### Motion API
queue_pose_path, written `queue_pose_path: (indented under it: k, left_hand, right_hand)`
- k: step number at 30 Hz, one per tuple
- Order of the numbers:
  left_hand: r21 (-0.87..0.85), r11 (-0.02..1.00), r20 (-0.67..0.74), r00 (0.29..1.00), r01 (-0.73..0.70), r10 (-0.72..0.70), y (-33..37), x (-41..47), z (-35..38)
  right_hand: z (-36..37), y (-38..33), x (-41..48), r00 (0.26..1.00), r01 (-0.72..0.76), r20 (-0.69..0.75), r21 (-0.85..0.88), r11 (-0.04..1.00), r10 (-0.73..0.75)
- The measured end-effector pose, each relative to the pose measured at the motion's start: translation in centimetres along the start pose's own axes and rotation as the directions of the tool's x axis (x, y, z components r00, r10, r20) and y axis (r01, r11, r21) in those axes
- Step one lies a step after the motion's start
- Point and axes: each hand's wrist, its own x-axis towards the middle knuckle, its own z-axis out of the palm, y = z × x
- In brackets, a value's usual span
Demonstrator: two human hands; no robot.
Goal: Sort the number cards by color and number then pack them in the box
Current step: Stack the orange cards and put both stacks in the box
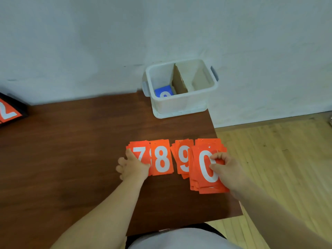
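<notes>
Orange number piles in a row near counter [71, 150] right edge, left hand [132, 166] grip clamped on 7 pile [142, 150], 8 pile [160, 159], 9 pile [182, 159], right hand [226, 168] grip pinching 0 pile [204, 166] top card, divided white box [179, 103] at far right corner, blue card [163, 90] in its left compartment.

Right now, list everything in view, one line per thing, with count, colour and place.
7 pile: one, orange, leftmost in the row on the table
8 pile: one, orange, right of the 7 pile
9 pile: one, orange, right of the 8 pile
0 pile: one, orange, rightmost, overlapping the 9 pile
box: one, white, far right corner of the table
divider: one, brown cardboard, upright across the box's middle
blue card: one, blue, box's left compartment
framed 2 sign: one, orange, black frame, left edge of view
table: one, dark brown
floor: light wood, right of the table
left hand: one, on the 7 pile's left edge
right hand: one, fingers curled on the 0 pile
</notes>
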Motion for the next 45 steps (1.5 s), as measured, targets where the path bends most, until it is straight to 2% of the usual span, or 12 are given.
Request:
queue_pose_path:
  k: [5,9,14,20,24,26,30,35,38,41,45]
  left_hand:
    - [-0.146,0.987,-0.005,0.998,0.063,-0.064,0.1,-0.4,0.6]
    - [-0.172,0.985,-0.021,1.000,-0.005,0.002,-0.6,-1.0,0.8]
    - [-0.302,0.952,-0.033,0.998,-0.053,0.045,-2.9,-0.8,0.8]
    - [-0.423,0.904,-0.127,0.992,-0.060,0.006,-6.3,-0.7,-2.3]
    - [-0.483,0.872,-0.050,0.996,-0.084,0.068,-8.0,-1.8,-4.8]
    - [-0.530,0.838,-0.020,0.989,-0.133,0.144,-8.4,-2.5,-6.0]
    - [-0.578,0.779,0.031,0.947,-0.243,0.319,-8.5,-3.9,-8.3]
    - [-0.693,0.660,0.119,0.856,-0.291,0.503,-7.8,-5.1,-10.8]
    - [-0.785,0.564,0.140,0.813,-0.257,0.565,-7.4,-5.5,-11.4]
    - [-0.832,0.517,0.169,0.796,-0.201,0.581,-7.1,-5.6,-11.4]
    - [-0.829,0.541,0.269,0.745,-0.144,0.611,-6.3,-5.8,-10.8]
  right_hand:
    - [-1.1,0.8,1.1,0.999,-0.017,0.047,-0.020,1.000,0.018]
    - [-0.8,0.8,1.5,0.995,-0.039,0.092,0.003,0.999,0.038]
    - [0.0,0.2,1.5,0.992,-0.036,0.116,-0.030,0.999,0.039]
    - [2.8,-1.7,0.7,0.988,-0.033,0.146,-0.058,0.998,0.041]
    - [5.9,-4.1,-0.7,0.972,-0.061,0.230,0.055,0.997,0.047]
    - [7.5,-5.5,-1.5,0.960,-0.078,0.277,0.131,0.988,0.039]
    - [10.4,-8.0,-3.4,0.927,-0.187,0.372,0.330,0.925,0.055]
    - [13.3,-9.1,-4.7,0.911,-0.248,0.409,0.426,0.870,0.059]
    - [14.5,-8.7,-5.5,0.932,-0.203,0.359,0.413,0.888,0.046]
    - [15.2,-8.2,-6.1,0.945,-0.211,0.317,0.410,0.888,0.078]
    - [14.6,-7.6,-6.9,0.946,-0.215,0.314,0.414,0.884,0.083]
